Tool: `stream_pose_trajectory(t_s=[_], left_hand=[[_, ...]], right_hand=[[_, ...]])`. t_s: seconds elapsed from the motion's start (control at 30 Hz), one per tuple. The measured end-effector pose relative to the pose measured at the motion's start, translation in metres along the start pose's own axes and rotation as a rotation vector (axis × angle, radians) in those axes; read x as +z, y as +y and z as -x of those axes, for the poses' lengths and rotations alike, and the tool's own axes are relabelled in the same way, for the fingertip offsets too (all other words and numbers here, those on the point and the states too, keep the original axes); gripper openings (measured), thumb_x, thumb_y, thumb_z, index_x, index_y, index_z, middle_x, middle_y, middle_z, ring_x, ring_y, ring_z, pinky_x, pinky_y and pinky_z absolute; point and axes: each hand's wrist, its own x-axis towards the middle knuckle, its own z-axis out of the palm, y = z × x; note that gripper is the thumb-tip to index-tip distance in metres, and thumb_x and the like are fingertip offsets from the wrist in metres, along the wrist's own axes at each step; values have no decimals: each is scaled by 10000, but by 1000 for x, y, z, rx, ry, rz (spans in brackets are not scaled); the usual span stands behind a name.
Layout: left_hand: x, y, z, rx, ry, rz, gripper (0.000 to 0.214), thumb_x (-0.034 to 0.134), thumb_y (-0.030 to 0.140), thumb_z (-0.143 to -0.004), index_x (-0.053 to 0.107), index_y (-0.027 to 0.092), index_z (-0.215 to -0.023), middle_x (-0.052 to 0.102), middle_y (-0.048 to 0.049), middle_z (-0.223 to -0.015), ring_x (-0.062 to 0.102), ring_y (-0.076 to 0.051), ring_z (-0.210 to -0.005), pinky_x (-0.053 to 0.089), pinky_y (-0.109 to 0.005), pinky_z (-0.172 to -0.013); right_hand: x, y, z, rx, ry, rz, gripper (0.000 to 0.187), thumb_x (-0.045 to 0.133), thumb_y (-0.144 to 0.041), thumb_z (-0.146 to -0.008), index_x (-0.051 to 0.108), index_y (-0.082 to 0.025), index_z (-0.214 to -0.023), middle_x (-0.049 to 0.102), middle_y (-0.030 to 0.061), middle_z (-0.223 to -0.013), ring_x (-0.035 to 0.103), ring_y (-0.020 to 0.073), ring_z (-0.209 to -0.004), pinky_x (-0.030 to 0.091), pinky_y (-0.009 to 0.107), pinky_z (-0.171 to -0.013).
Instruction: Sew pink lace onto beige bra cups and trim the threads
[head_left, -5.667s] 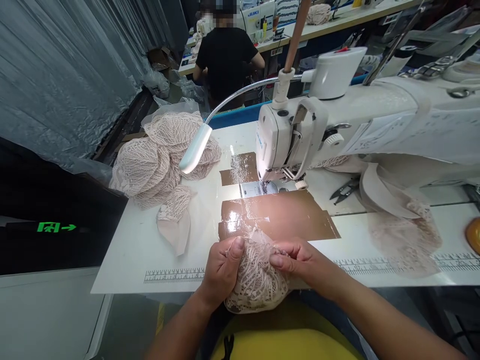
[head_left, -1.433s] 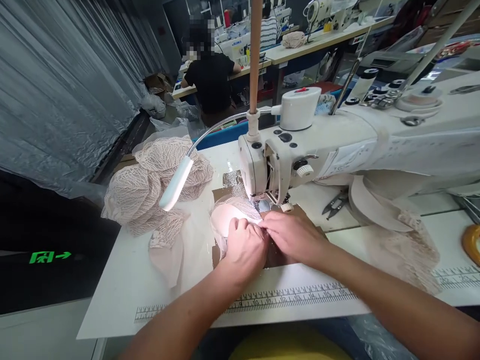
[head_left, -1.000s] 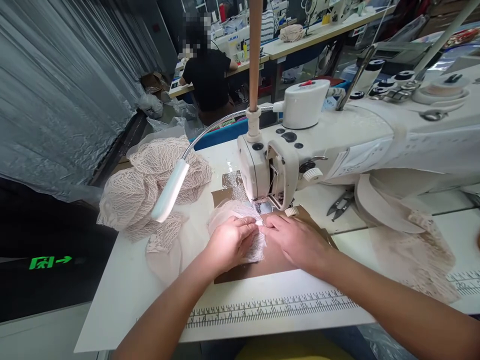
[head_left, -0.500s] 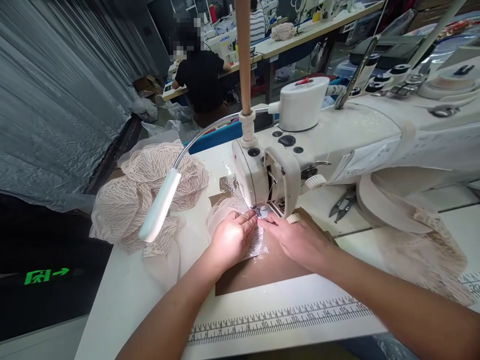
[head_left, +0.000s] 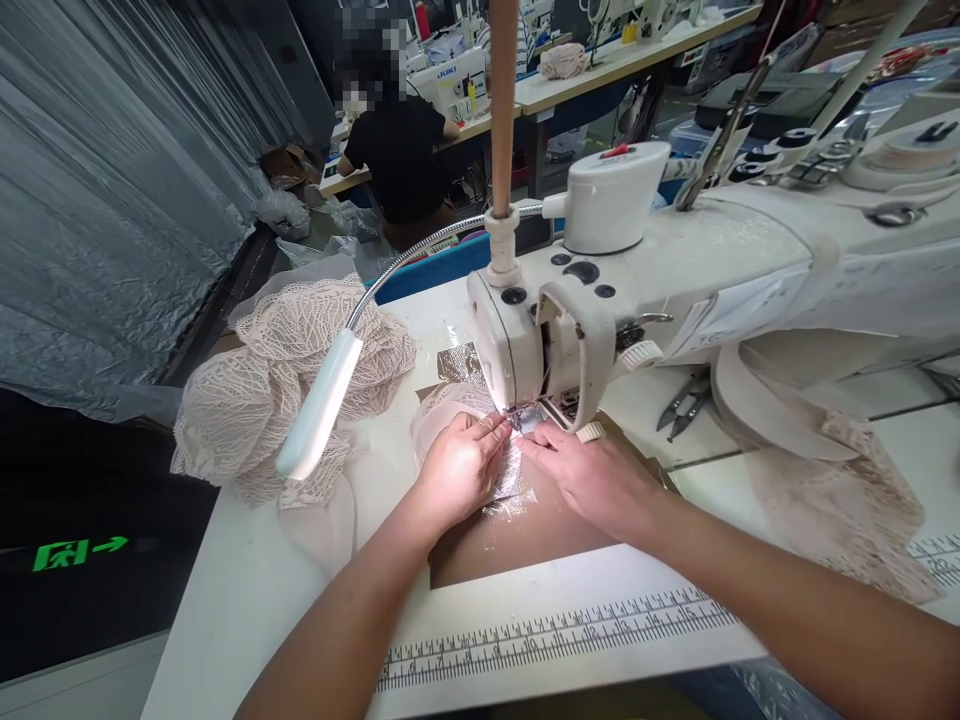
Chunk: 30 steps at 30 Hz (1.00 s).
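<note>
A pale pink lace piece (head_left: 510, 470) lies on the brown taped patch (head_left: 517, 540) under the head of the white sewing machine (head_left: 570, 320). My left hand (head_left: 457, 470) presses on the lace just left of the needle, its fingers curled and close together. My right hand (head_left: 592, 475) lies flat on the cloth just right of the needle, fingertips pointing at the presser foot. Both hands nearly touch in front of the needle. The lace edge under the foot is mostly hidden by my fingers.
A heap of pink lace pieces (head_left: 285, 380) sits at the table's left, under a gooseneck lamp (head_left: 319, 415). Thread snips (head_left: 679, 400) and beige band with lace (head_left: 817, 470) lie to the right. A printed ruler (head_left: 555, 630) runs along the front edge. Another person (head_left: 394, 150) sits at a far table.
Both hands carried the lace from the table's front edge up to the needle. Over the last second they slid a little further under the machine head, and the view moved in closer.
</note>
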Motion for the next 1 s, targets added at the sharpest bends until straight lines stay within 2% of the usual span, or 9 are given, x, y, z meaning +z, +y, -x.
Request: stream_pose_trajectory(t_s=[0.13,0.27,0.53,0.67,0.77,0.87,0.93,1.0], left_hand=[[1,-2,0,-28,7,-17,323,419,202,-922,607,162,-1182,600,-108,-1251,600,-202,-952,484,-349,-819],[0,0,2,-81,0,-55,357,397,223,-933,571,147,-1235,568,-89,-1297,561,-211,-933,460,-374,-850],[-1,2,8,-150,-14,-146,408,416,290,-909,497,189,-1296,503,-105,-1349,360,-344,-1270,369,-522,-974],[1,10,10,-273,-9,-215,410,406,294,-903,487,192,-1292,464,-118,-1383,358,-385,-1263,353,-583,-963],[-11,19,15,-394,-20,-209,408,424,317,-898,479,189,-1282,458,-142,-1376,368,-389,-1258,357,-608,-952],[-41,29,42,-386,-66,-109,531,522,449,-845,438,205,-1309,445,-152,-1380,362,-377,-1285,370,-594,-979],[-65,35,77,-359,-70,-73,739,637,500,-747,359,221,-1372,335,-153,-1466,264,-376,-1358,329,-588,-1037],[-85,35,121,-401,-119,-84,847,674,402,-726,254,220,-1439,189,-145,-1534,128,-364,-1411,258,-594,-1085]], right_hand=[[3,2,1,-4,-2,-23,342,400,-77,-853,670,-178,-1037,571,31,-764,358,124,-557,220,281,-517],[8,4,4,-14,26,-56,357,388,-69,-859,672,-183,-1042,565,27,-759,365,122,-554,247,275,-529],[15,3,6,-34,68,-28,374,397,-47,-838,662,-158,-1079,622,57,-870,512,148,-653,347,282,-590],[19,4,7,-40,68,-27,392,380,-81,-859,658,-176,-1119,647,73,-923,591,187,-732,423,319,-677],[23,8,7,-57,97,-57,383,359,-127,-881,663,-158,-1113,657,100,-974,621,216,-766,460,355,-707],[27,12,6,-80,104,-80,385,336,-167,-898,669,-150,-1089,661,114,-983,634,230,-779,484,366,-689],[27,13,6,-99,97,-78,391,325,-182,-899,676,-148,-1068,662,118,-976,637,240,-777,490,375,-676],[26,12,6,-103,87,-80,398,318,-196,-897,681,-148,-1051,660,125,-970,638,254,-777,492,391,-672]])
